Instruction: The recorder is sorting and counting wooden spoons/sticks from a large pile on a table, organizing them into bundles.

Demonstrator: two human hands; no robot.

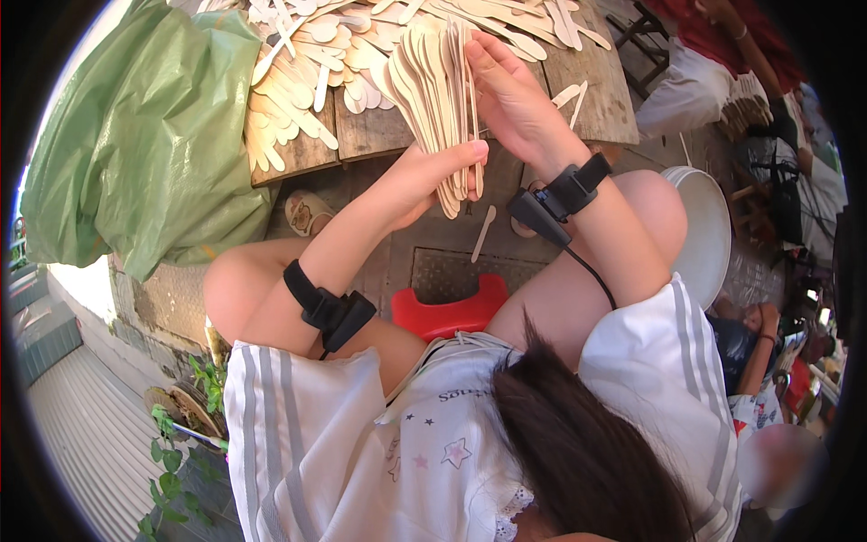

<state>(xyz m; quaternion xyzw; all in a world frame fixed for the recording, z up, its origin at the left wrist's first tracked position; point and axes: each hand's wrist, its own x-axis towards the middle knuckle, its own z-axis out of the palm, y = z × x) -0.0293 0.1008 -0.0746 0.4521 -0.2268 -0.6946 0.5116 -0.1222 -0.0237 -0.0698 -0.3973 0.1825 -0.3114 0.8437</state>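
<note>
My left hand [424, 181] is closed round the narrow handle ends of a thick fanned bundle of flat wooden spoons [424, 86], their broad ends pointing up and away from me. At the bundle's right side, my right hand [519, 104] has its thumb and fingers closed at the upper part of the outermost spoon, which stands slightly apart from the others. Some of the right fingertips are hidden behind the spoons. Beyond the bundle, a loose pile of similar wooden spoons [302, 86] covers much of the wooden table [370, 131].
A green woven plastic sack [153, 135] bulges at the table's left. One spoon [483, 233] lies on the ground near a red plastic stool [452, 307]. A white bucket [704, 235] stands by my right knee. Other people sit along the right side.
</note>
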